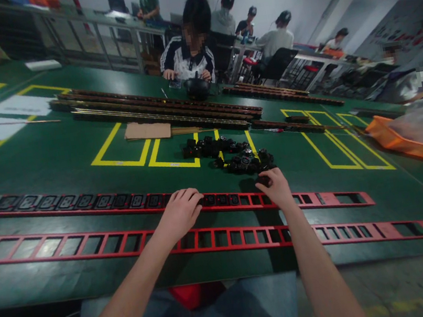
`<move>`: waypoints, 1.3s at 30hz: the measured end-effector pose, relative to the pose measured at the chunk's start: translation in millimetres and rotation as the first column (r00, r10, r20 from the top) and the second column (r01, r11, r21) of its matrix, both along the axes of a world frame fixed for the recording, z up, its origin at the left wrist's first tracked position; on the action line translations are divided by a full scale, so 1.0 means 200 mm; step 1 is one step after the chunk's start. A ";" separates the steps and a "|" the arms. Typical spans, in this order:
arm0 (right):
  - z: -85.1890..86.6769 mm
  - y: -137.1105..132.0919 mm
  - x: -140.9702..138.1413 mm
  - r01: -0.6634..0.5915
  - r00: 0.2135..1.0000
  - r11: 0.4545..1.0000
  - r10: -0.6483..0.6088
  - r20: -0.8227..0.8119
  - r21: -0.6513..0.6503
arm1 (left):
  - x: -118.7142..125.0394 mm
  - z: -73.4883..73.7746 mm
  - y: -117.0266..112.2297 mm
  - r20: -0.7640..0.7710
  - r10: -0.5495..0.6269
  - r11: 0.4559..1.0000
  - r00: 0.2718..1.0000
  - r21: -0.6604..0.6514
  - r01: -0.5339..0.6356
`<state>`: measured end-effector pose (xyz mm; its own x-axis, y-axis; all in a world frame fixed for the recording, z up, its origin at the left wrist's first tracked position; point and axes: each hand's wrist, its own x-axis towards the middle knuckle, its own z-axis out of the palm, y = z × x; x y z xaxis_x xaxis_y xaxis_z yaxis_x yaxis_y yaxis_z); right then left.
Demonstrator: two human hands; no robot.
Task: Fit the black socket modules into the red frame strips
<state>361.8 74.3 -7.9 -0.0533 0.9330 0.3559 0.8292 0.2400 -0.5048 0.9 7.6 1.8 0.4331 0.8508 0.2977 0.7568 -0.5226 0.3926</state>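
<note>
Two long red frames with rectangular slots lie across the green table. The far red frame [332,198] has black socket modules [83,202] seated along its left part. The near red frame [50,249] has bare slots. My left hand [182,211] rests knuckles-up on the far frame, fingers curled over the last seated modules. My right hand [277,187] reaches to the near edge of a pile of loose black socket modules [235,156], fingers pinched on one black module [264,179].
Long dark strips [156,108] and a cardboard sheet [147,131] lie further back, among yellow tape outlines. An orange tray [403,143] sits at the right. A person in a black-and-white jacket [189,61] sits opposite; several others work behind.
</note>
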 end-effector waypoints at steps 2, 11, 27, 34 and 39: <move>0.00 0.00 0.00 0.018 1.000 1.000 -0.017 -0.015 0.025 | 0.00 0.00 0.00 -0.001 0.000 1.000 1.000 -0.002 0.000; 0.00 -0.02 0.00 0.158 0.986 0.987 -0.157 -0.063 0.012 | 0.00 0.01 0.00 -0.014 0.000 1.000 1.000 -0.015 -0.001; 0.09 -0.14 -0.16 -0.146 0.962 0.984 0.166 -0.219 0.101 | 0.00 0.00 0.01 -0.005 0.004 1.000 1.000 0.004 -0.004; 0.07 -0.24 -0.25 -0.183 0.962 0.980 0.195 -0.193 0.077 | 0.00 0.01 0.00 -0.009 -0.003 1.000 1.000 -0.006 0.003; 0.02 -0.24 -0.24 -0.133 0.964 0.990 0.119 -0.238 -0.043 | 0.00 0.00 0.00 -0.010 -0.006 1.000 1.000 -0.018 0.006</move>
